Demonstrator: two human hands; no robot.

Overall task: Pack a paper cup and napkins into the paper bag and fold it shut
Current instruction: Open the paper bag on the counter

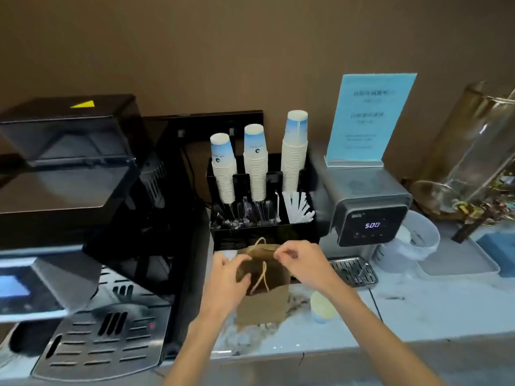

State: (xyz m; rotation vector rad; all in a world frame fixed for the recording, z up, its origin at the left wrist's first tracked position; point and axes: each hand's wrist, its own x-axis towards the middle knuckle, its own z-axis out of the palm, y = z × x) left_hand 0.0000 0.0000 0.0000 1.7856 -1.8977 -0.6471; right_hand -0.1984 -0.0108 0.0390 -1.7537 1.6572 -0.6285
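A brown paper bag (263, 305) with string handles stands upright on the counter, its mouth held open. My left hand (227, 277) grips the bag's left rim. My right hand (295, 259) pinches the top right edge between thumb and fingers. A single paper cup (322, 306), white with a blue base, stands on the counter just right of the bag, under my right forearm. The inside of the bag is dark and I cannot tell what it holds. No napkins show clearly.
Behind the bag a black organizer (264, 232) holds three stacks of upturned cups (256, 162) plus stirrers. A coffee machine (83, 246) fills the left. A water dispenser (367, 218) with drip tray (352, 271), a blue sign (367, 118) and a plastic jug (412, 240) are to the right.
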